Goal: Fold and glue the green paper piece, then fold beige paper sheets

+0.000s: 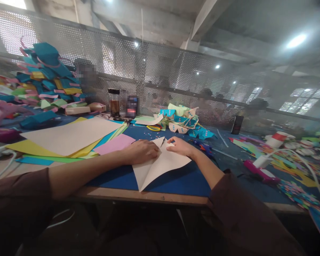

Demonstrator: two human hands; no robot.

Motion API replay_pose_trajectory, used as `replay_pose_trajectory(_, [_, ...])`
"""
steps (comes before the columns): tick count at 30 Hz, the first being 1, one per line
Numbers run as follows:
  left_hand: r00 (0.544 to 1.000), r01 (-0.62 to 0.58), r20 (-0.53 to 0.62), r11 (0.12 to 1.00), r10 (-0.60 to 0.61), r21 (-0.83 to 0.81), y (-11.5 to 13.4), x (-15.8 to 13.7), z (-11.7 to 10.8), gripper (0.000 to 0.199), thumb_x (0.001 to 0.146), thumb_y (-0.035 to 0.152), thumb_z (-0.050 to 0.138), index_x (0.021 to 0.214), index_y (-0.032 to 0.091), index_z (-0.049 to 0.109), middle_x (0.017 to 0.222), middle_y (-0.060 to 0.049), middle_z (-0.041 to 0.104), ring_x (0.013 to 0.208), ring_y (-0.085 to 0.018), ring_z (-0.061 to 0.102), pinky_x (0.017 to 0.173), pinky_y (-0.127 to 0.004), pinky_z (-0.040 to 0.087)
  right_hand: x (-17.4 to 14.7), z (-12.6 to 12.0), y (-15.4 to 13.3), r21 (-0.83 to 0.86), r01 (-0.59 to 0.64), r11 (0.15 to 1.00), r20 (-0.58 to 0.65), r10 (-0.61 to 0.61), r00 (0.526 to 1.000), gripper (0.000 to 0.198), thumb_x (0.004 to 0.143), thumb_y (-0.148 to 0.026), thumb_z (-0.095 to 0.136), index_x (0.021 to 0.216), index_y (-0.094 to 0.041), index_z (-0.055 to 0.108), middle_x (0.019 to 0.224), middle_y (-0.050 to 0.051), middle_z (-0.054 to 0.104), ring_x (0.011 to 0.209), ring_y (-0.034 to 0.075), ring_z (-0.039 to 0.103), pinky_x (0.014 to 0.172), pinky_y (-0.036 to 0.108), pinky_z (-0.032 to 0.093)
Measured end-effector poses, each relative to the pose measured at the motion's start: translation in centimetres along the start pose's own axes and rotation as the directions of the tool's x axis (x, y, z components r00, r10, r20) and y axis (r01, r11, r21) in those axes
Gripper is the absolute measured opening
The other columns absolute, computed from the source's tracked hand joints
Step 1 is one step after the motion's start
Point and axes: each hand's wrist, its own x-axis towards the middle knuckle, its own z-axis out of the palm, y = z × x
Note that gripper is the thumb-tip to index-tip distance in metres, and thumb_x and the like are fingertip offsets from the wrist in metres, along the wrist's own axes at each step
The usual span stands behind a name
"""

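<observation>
A cream sheet of paper (162,167) lies creased down its middle near the front edge of the blue table, its near corner pointing toward me. On its left half rests my left hand (144,152), fingers together and bent, holding the paper. My right hand (180,146) has its thumb and fingers curled at the sheet's far right edge, closed on the paper. Between the hands the far edge shows a small dark gap. Just left of my left hand is a pink sheet (117,143).
Large coloured sheets (77,135) are stacked at left. Behind my hands are yellow-handled scissors (154,128), cut paper masks (182,119) and a jar (114,103). A blue glue gun (202,146) lies right, near a magenta device (261,172) with a white cable. A perforated screen (149,67) stands behind.
</observation>
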Motion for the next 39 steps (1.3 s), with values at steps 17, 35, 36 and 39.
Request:
replay_pose_trajectory(17, [0.996,-0.060,-0.067,0.998,0.062,0.027,-0.5,-0.1,0.1,0.023,0.098,0.024,0.052,0.112,0.022,0.071,0.122,-0.005,0.072,0.112,-0.022,0.066,0.099,-0.037,0.047,1.2,0.2,1.5,0.046,0.061,0.997,-0.139,-0.054,0.989,0.041,0.083,-0.033,0.071,0.117,-0.015,0.055,0.110,0.010,0.066,0.091,0.020,0.066,0.081,0.030,0.049])
replay_pose_trajectory(35, [1.000,-0.003,-0.005,1.000,0.003,0.001,0.0,0.0,0.0,0.029,0.100,0.028,0.048,0.117,0.020,0.070,0.122,-0.007,0.072,0.114,-0.023,0.066,0.100,-0.036,0.048,0.7,-0.6,1.4,-0.004,0.080,0.997,0.001,-0.080,0.997,0.047,0.081,-0.028,0.073,0.124,-0.015,0.059,0.121,0.012,0.066,0.106,0.024,0.063,0.089,0.031,0.048])
replay_pose_trajectory(36, [1.000,-0.005,-0.001,1.000,0.005,0.002,0.0,0.0,0.0,0.029,0.100,0.028,0.048,0.117,0.020,0.070,0.122,-0.007,0.072,0.115,-0.023,0.065,0.101,-0.036,0.047,0.7,-0.6,1.3,-0.009,0.078,0.997,0.006,-0.078,0.997,0.046,0.081,-0.028,0.073,0.123,-0.015,0.059,0.119,0.012,0.067,0.104,0.023,0.064,0.087,0.031,0.049])
replay_pose_trajectory(39, [1.000,-0.002,0.009,1.000,0.002,0.013,0.0,0.1,0.0,0.028,0.100,0.027,0.048,0.116,0.020,0.070,0.123,-0.007,0.071,0.115,-0.023,0.065,0.100,-0.036,0.048,0.6,-0.7,1.1,-0.031,0.080,0.996,0.011,-0.080,0.997,0.045,0.080,-0.027,0.073,0.121,-0.015,0.061,0.115,0.011,0.068,0.098,0.023,0.064,0.083,0.031,0.049])
